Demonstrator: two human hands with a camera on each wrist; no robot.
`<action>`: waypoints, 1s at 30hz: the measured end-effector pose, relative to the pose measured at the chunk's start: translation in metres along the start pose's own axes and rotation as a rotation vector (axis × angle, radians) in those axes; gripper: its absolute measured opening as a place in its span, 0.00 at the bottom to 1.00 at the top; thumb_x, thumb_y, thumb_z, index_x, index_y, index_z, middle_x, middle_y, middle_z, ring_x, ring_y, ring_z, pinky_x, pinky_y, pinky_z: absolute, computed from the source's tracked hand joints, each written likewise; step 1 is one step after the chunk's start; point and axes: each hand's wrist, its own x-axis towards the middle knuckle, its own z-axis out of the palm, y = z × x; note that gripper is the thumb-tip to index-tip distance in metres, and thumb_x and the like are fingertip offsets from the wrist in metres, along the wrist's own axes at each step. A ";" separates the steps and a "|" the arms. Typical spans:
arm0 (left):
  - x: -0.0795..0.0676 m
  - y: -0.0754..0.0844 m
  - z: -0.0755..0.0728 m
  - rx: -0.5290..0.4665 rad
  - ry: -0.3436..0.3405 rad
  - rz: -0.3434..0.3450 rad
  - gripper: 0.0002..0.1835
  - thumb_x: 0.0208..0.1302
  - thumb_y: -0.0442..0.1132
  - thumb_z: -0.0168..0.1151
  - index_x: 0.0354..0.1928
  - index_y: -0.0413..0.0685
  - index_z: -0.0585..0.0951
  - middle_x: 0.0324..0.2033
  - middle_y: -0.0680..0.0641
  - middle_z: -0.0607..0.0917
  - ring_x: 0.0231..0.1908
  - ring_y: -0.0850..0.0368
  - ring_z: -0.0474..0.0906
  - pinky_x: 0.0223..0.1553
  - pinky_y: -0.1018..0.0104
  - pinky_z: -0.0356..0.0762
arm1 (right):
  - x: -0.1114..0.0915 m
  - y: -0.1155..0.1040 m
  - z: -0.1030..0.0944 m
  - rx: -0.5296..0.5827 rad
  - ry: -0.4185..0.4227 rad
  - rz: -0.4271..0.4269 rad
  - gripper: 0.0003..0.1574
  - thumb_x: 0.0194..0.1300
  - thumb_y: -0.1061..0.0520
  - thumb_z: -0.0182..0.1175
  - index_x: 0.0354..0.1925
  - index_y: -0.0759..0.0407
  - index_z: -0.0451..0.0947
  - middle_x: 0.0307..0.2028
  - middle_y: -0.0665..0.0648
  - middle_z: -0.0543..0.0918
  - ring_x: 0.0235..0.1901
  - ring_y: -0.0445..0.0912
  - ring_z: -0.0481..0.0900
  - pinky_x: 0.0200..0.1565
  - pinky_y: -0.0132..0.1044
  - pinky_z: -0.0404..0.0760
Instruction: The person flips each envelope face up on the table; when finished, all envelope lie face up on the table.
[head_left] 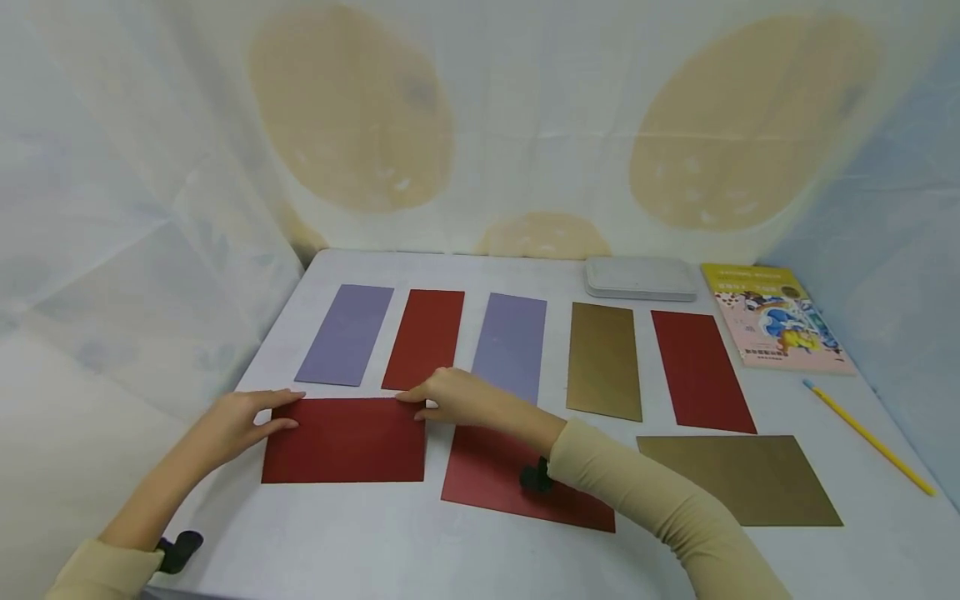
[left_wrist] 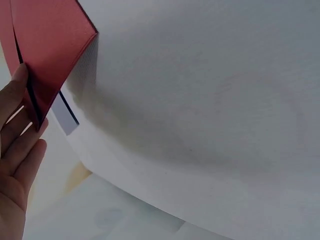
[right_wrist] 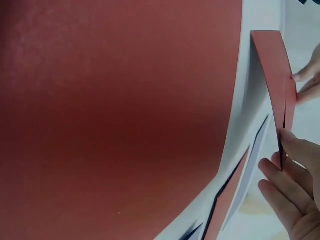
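A red envelope (head_left: pixel 345 442) stands out at the front left of the white table, gripped at both upper corners. My left hand (head_left: pixel 234 425) pinches its left corner between thumb and fingers; the left wrist view shows a dark slit along the top of the envelope (left_wrist: pixel 52 45). At the opposite corner, my right hand (head_left: pixel 453 396) holds the edge, thumb on the near face and fingers behind, as the right wrist view shows beside the envelope (right_wrist: pixel 274 62). A second red envelope (head_left: pixel 480 467) lies beneath my right forearm, partly covered by it.
Behind lie a purple envelope (head_left: pixel 345 337), a red one (head_left: pixel 429 333), another purple (head_left: pixel 513 333), a gold (head_left: pixel 603 362) and a red (head_left: pixel 703 371). Another gold envelope (head_left: pixel 742 483) lies front right. A white case (head_left: pixel 637 279), a book (head_left: pixel 780 321) and a yellow pencil (head_left: pixel 870 437) occupy the right side.
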 end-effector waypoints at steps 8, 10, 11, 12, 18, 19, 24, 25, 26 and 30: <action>0.005 -0.009 0.009 -0.020 -0.123 -0.010 0.21 0.47 0.33 0.76 0.47 0.40 0.85 0.39 0.47 0.87 0.41 0.50 0.84 0.40 0.56 0.81 | 0.002 -0.002 0.012 -0.076 -0.060 0.000 0.23 0.62 0.54 0.67 0.56 0.53 0.81 0.37 0.49 0.87 0.26 0.34 0.77 0.33 0.22 0.73; 0.006 -0.009 0.011 -0.026 -0.153 -0.021 0.20 0.49 0.34 0.75 0.47 0.40 0.85 0.40 0.48 0.87 0.41 0.50 0.83 0.41 0.56 0.80 | 0.002 -0.001 0.016 -0.099 -0.062 -0.006 0.22 0.62 0.53 0.67 0.56 0.52 0.81 0.34 0.48 0.86 0.23 0.34 0.75 0.31 0.22 0.73; 0.006 -0.010 0.011 -0.029 -0.164 -0.025 0.20 0.49 0.35 0.75 0.47 0.40 0.85 0.40 0.47 0.87 0.41 0.49 0.83 0.41 0.56 0.80 | 0.002 -0.001 0.018 -0.106 -0.062 -0.007 0.22 0.62 0.53 0.67 0.55 0.52 0.82 0.33 0.48 0.86 0.22 0.34 0.74 0.31 0.22 0.73; 0.007 -0.010 0.012 -0.035 -0.175 -0.032 0.20 0.50 0.35 0.75 0.47 0.40 0.85 0.40 0.47 0.87 0.42 0.49 0.83 0.42 0.56 0.80 | 0.002 -0.001 0.019 -0.109 -0.061 -0.007 0.22 0.62 0.53 0.67 0.55 0.52 0.82 0.32 0.48 0.86 0.22 0.34 0.73 0.31 0.22 0.72; 0.009 -0.009 0.011 -0.041 -0.188 -0.043 0.20 0.50 0.34 0.75 0.47 0.40 0.85 0.41 0.45 0.87 0.41 0.49 0.83 0.40 0.57 0.80 | 0.001 -0.003 0.020 -0.121 -0.055 0.004 0.22 0.62 0.53 0.67 0.55 0.52 0.82 0.31 0.47 0.86 0.21 0.34 0.72 0.29 0.23 0.73; 0.009 -0.009 0.010 -0.041 -0.188 -0.043 0.20 0.50 0.34 0.75 0.48 0.40 0.85 0.41 0.45 0.87 0.41 0.49 0.83 0.40 0.57 0.81 | 0.001 -0.004 0.020 -0.120 -0.058 0.006 0.22 0.62 0.54 0.67 0.55 0.52 0.82 0.32 0.48 0.86 0.21 0.34 0.73 0.29 0.23 0.73; 0.007 -0.006 0.011 -0.049 -0.185 -0.047 0.20 0.50 0.33 0.74 0.48 0.40 0.85 0.42 0.45 0.87 0.42 0.48 0.83 0.40 0.57 0.80 | -0.001 -0.006 0.019 -0.112 -0.079 0.017 0.24 0.62 0.54 0.68 0.56 0.52 0.81 0.34 0.49 0.87 0.22 0.35 0.74 0.31 0.24 0.76; 0.006 -0.005 0.012 -0.052 -0.182 -0.052 0.20 0.51 0.33 0.74 0.49 0.40 0.85 0.42 0.45 0.87 0.43 0.48 0.83 0.41 0.57 0.80 | -0.002 -0.006 0.018 -0.107 -0.084 0.018 0.24 0.61 0.54 0.68 0.57 0.52 0.81 0.36 0.49 0.87 0.22 0.35 0.74 0.31 0.24 0.76; 0.005 -0.005 0.012 -0.057 -0.177 -0.058 0.21 0.51 0.33 0.74 0.49 0.40 0.85 0.43 0.45 0.87 0.43 0.47 0.83 0.41 0.57 0.80 | -0.003 -0.005 0.018 -0.102 -0.089 0.019 0.25 0.61 0.54 0.68 0.57 0.52 0.80 0.36 0.49 0.87 0.23 0.36 0.74 0.32 0.25 0.76; -0.002 0.002 0.014 -0.050 -0.116 -0.075 0.24 0.49 0.33 0.75 0.51 0.40 0.84 0.43 0.45 0.87 0.44 0.47 0.83 0.41 0.56 0.80 | -0.009 -0.005 0.015 -0.084 -0.107 0.006 0.26 0.61 0.53 0.68 0.58 0.52 0.79 0.42 0.49 0.86 0.28 0.36 0.78 0.36 0.25 0.77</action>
